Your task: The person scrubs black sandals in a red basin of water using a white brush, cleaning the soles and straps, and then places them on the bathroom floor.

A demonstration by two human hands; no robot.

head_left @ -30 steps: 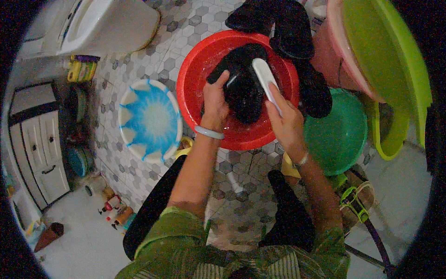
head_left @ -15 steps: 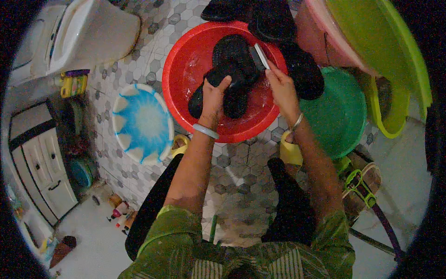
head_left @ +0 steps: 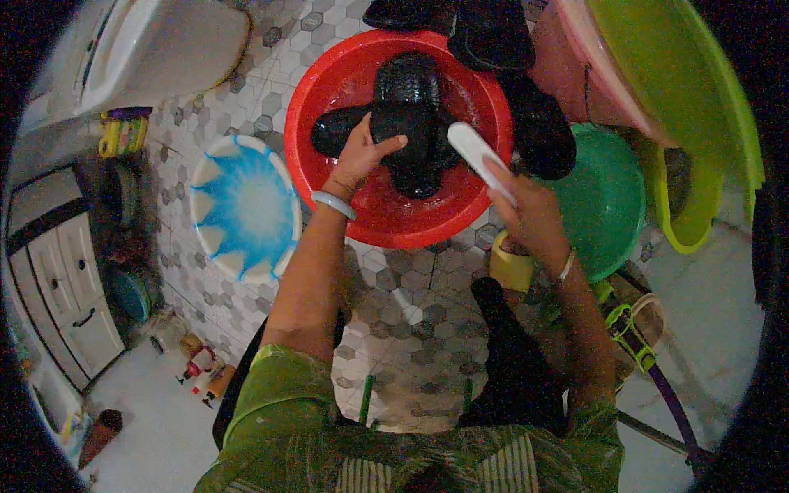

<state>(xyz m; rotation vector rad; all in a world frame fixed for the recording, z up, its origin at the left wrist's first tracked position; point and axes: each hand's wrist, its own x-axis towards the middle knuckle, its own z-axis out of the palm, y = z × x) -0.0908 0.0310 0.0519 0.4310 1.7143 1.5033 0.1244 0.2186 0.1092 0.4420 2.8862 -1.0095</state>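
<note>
In the head view, our left hand [head_left: 362, 156] grips a black sandal [head_left: 408, 115], fingers curled over its sole, at the middle of the red basin [head_left: 329, 90]. Our right hand [head_left: 526, 209], fingers wrapped around a white brush [head_left: 479, 156], hovers over the basin's right rim, beside the green basin [head_left: 608, 205].

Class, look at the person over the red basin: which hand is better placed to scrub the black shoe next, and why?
Probably the right hand: it holds the white brush beside the black shoe, while the left hand grips that shoe over the red basin.
</note>
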